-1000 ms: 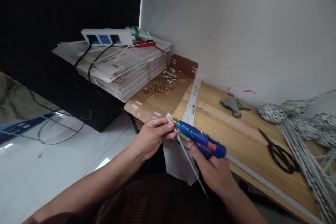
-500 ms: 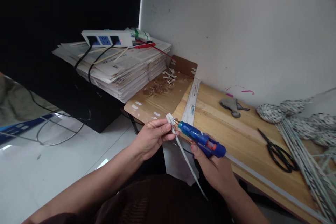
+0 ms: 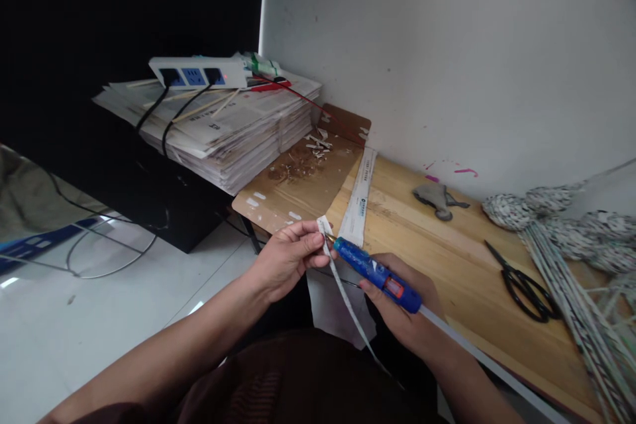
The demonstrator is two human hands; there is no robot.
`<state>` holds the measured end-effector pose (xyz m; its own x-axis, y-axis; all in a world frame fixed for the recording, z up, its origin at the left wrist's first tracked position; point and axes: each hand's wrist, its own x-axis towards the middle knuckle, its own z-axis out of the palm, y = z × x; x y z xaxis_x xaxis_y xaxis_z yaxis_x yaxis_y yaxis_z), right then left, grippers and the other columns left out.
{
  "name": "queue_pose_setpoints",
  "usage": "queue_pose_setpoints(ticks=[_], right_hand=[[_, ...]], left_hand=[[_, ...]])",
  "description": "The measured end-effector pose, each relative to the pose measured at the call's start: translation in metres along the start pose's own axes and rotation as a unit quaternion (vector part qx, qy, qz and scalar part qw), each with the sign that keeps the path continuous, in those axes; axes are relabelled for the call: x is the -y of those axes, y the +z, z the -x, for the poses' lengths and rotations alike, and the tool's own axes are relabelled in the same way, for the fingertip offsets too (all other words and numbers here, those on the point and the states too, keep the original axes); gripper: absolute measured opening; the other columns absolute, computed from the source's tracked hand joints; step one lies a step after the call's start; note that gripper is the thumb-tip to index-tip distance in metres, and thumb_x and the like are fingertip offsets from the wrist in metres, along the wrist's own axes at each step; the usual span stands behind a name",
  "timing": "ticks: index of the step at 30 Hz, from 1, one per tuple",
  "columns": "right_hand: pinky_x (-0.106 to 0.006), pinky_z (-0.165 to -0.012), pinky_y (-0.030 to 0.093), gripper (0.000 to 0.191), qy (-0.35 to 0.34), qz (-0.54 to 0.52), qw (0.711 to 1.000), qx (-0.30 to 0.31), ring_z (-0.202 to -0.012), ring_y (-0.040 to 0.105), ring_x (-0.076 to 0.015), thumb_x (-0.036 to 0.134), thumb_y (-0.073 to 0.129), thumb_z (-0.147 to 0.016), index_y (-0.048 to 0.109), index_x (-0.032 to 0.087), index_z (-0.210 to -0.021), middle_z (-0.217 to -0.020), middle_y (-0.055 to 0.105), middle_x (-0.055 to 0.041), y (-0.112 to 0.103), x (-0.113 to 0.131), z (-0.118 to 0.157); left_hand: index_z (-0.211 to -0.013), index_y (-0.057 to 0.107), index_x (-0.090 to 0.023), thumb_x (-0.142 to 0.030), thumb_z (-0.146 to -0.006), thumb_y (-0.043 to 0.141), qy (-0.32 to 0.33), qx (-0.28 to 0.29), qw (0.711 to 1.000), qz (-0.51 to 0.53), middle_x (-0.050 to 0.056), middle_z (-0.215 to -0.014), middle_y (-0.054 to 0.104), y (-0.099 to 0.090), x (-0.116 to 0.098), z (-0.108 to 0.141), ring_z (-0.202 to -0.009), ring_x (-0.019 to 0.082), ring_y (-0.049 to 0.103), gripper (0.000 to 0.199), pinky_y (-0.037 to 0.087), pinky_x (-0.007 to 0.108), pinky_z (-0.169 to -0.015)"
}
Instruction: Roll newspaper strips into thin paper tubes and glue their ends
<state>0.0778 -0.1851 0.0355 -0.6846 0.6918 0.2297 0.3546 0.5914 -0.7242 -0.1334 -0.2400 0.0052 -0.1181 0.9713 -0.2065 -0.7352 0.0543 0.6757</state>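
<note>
Between its thumb and fingers, my left hand (image 3: 293,257) pinches a narrow paper strip (image 3: 342,288) near its wider top end. The rest of the strip hangs down toward my lap. Wrapped round a blue glue gun (image 3: 370,266) is my right hand (image 3: 405,308), its fingers partly hidden behind the gun. The gun's metal tip touches or nearly touches the strip just beside my left fingertips. A long white glue stick (image 3: 487,359) runs out of the gun's back end to the lower right.
A newspaper stack (image 3: 233,139) carries a power strip (image 3: 199,73). Paper scraps lie on brown cardboard (image 3: 298,179). On the wooden table (image 3: 422,232) are a printed strip (image 3: 360,202), grey cloth (image 3: 437,199), black scissors (image 3: 524,288) and paper-rope bundles (image 3: 571,278).
My right hand has turned the glue gun slightly, and its back end sits lower and further left. The gun's tip has shifted slightly down the strip. My left hand keeps its pinch.
</note>
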Motion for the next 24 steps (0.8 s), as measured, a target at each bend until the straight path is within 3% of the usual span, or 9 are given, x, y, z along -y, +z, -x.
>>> queue_pose_setpoints(ticks=[7, 14, 17, 24], right_hand=[[-0.027, -0.055, 0.047, 0.021, 0.113, -0.106, 0.987, 0.040, -0.058, 0.056, -0.0119, 0.040, 0.054, -0.091, 0.064, 0.022, -0.097, -0.075, 0.063, -0.0011, 0.0008, -0.0047, 0.0018], [-0.016, -0.037, 0.028, 0.038, 0.286, -0.325, 0.891, 0.135, -0.038, 0.045, -0.0044, 0.056, 0.051, -0.090, 0.059, 0.019, -0.095, -0.056, 0.053, 0.0051, -0.0026, 0.0021, -0.0071], [-0.014, -0.034, 0.025, 0.039, 0.305, -0.355, 0.874, 0.131, -0.035, 0.045, -0.0046, 0.057, 0.051, -0.089, 0.058, 0.019, -0.095, -0.053, 0.051, 0.0065, -0.0006, 0.0023, -0.0075], [-0.014, -0.033, 0.020, 0.037, 0.311, -0.370, 0.868, 0.113, -0.033, 0.045, -0.0042, 0.056, 0.053, -0.089, 0.058, 0.019, -0.094, -0.051, 0.050, 0.0067, 0.0018, 0.0000, -0.0051]], left_hand=[[-0.076, 0.069, -0.013, -0.023, -0.065, 0.084, -0.009, -0.003, 1.000, 0.005, 0.005, -0.070, 0.072, -0.0003, 0.0008, -0.0022, -0.067, 0.015, 0.071, 0.021, 0.056, 0.015, -0.055], [-0.076, 0.071, -0.012, -0.022, -0.071, 0.080, -0.006, 0.016, 1.000, 0.004, 0.005, -0.072, 0.072, -0.0027, -0.0002, -0.0025, -0.069, 0.013, 0.071, 0.014, 0.056, 0.014, -0.058], [-0.075, 0.071, -0.012, -0.022, -0.070, 0.081, -0.003, 0.008, 1.000, 0.003, 0.004, -0.072, 0.071, -0.0022, -0.0006, -0.0025, -0.068, 0.014, 0.071, 0.014, 0.056, 0.015, -0.058], [-0.079, 0.072, -0.013, -0.020, -0.069, 0.081, -0.003, -0.009, 1.000, 0.008, 0.005, -0.072, 0.072, -0.0021, 0.0011, -0.0023, -0.068, 0.015, 0.072, 0.015, 0.057, 0.015, -0.058]])
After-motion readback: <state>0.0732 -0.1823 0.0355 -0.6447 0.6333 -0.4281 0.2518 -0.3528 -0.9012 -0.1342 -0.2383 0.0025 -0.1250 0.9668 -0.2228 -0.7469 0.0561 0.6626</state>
